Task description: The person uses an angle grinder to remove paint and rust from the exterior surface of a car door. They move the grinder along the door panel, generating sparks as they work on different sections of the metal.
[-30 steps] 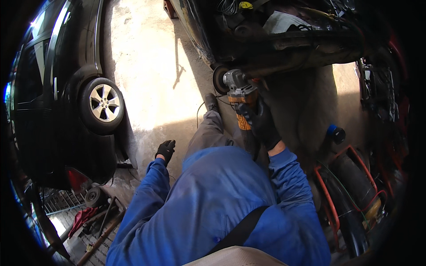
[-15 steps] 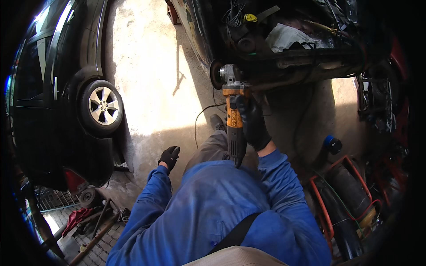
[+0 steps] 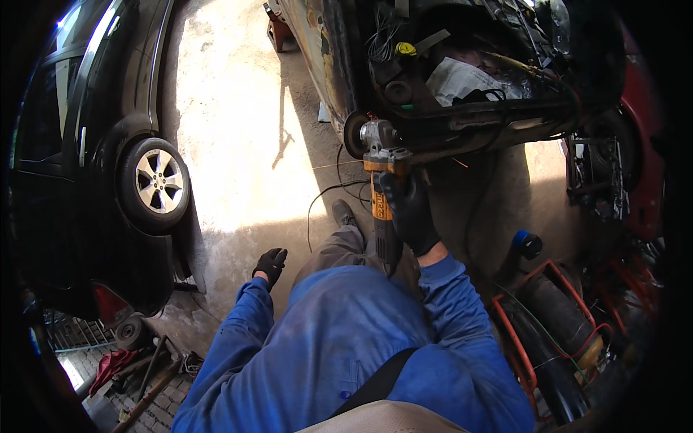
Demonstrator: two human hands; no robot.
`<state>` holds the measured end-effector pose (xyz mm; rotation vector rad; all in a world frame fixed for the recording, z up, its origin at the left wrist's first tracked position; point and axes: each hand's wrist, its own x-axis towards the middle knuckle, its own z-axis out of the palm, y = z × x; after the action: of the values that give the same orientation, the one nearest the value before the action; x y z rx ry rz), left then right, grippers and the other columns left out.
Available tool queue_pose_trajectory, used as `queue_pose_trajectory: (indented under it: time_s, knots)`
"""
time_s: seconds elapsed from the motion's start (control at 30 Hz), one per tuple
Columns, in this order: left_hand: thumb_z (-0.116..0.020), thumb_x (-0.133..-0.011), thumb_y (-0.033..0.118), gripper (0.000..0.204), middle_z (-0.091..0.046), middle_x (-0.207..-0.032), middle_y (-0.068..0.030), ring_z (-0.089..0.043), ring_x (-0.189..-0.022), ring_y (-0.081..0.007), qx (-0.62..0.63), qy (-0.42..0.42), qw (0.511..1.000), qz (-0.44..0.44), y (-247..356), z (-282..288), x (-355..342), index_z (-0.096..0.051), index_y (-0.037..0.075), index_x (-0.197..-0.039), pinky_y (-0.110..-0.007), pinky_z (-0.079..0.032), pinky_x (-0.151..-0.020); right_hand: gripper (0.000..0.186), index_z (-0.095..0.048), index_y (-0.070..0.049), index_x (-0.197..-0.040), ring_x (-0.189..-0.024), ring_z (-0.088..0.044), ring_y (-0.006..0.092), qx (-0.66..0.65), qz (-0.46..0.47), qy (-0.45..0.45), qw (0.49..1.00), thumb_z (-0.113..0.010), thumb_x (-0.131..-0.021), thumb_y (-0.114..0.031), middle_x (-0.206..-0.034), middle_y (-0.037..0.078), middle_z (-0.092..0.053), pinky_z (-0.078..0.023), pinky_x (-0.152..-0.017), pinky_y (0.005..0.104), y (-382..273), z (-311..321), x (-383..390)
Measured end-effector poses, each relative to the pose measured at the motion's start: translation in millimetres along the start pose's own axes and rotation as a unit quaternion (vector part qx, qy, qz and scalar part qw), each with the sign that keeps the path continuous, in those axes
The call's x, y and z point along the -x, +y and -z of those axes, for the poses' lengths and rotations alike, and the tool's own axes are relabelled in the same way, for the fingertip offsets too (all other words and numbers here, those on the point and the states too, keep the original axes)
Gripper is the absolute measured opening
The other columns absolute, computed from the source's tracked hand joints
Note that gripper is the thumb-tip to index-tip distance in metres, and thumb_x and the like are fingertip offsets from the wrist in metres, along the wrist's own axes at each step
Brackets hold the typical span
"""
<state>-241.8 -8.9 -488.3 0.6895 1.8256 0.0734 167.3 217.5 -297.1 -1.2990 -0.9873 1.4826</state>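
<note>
Fingers of the right hand (image 3: 413,216) wrap the angle grinder (image 3: 380,202), its disc (image 3: 354,136) at the corner of the dark car body (image 3: 449,132); likely hefty and rigid, it seems best held by its orange-and-black barrel (image 3: 388,244); the left hand (image 3: 270,266) hangs loosely open, apparently empty

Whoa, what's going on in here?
A person in a blue long-sleeved shirt grips an orange-and-grey angle grinder in the black-gloved right hand. The grinder's round, dark disc is at the edge of a dark, open car body, and thin orange sparks are flying. The black-gloved left hand hangs out to the side, apparently holding nothing.
</note>
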Motion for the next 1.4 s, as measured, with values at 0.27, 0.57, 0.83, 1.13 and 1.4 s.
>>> queue_pose_trajectory:
  time_s: [0.27,0.57,0.83,1.13,1.4]
  knots:
    - [-0.065,-0.106,0.047,0.054,-0.081,-0.108,-0.0155,-0.078,-0.089,-0.0243,-0.01,0.029,0.999,-0.021,-8,4,-10,-0.074,0.002,-0.134,-0.04,-0.06,-0.086,0.04,-0.067,-0.002,-0.134,-0.1,-0.068,0.0099,-0.041,0.041,-0.002,0.998,-0.078,-0.107,-0.029,-0.114,0.002,-0.073,-0.057,-0.087,0.0319,-27,-13,-47]
    - [-0.067,-0.105,0.046,0.054,-0.082,-0.112,-0.0158,-0.079,-0.09,-0.0251,0.011,0.025,0.999,-0.02,-11,3,-17,-0.074,0.001,-0.134,-0.04,-0.061,-0.086,0.039,-0.067,0.0,-0.134,-0.102,-0.069,0.0106,-0.004,-0.03,0.005,1.0,-0.077,-0.108,-0.027,-0.117,0.003,-0.075,-0.057,-0.09,0.0304,-36,-10,-29]
    - [-0.062,-0.111,0.042,0.053,-0.078,-0.122,-0.0172,-0.076,-0.102,-0.0274,0.007,0.019,1.0,0.002,4,15,-18,-0.069,-0.003,-0.14,-0.04,-0.06,-0.093,0.038,-0.067,-0.001,-0.134,-0.097,-0.069,0.0087,0.002,0.13,-0.007,0.992,-0.074,-0.109,-0.03,-0.113,0.002,-0.073,-0.057,-0.087,0.0284,-90,-37,-78]
    - [-0.064,-0.108,0.041,0.05,-0.08,-0.115,-0.0173,-0.079,-0.094,-0.0269,0.161,0.123,0.977,0.065,-4,-44,2,-0.075,-0.003,-0.128,-0.038,-0.063,-0.085,0.036,-0.068,0.001,-0.134,-0.111,-0.072,0.0151,-0.033,0.034,-0.051,0.998,-0.075,-0.109,-0.024,-0.121,0.008,-0.075,-0.058,-0.094,0.0333,-102,-16,-108]
    - [-0.065,-0.108,0.039,0.048,-0.079,-0.111,-0.0174,-0.079,-0.095,-0.0256,0.208,0.117,0.969,0.061,35,-151,39,-0.075,-0.004,-0.125,-0.037,-0.064,-0.083,0.036,-0.064,-0.001,-0.134,-0.106,-0.069,0.0112,-0.119,-0.018,-0.149,0.982,-0.073,-0.111,-0.027,-0.118,0.005,-0.071,-0.058,-0.088,0.0315,-99,7,-128]
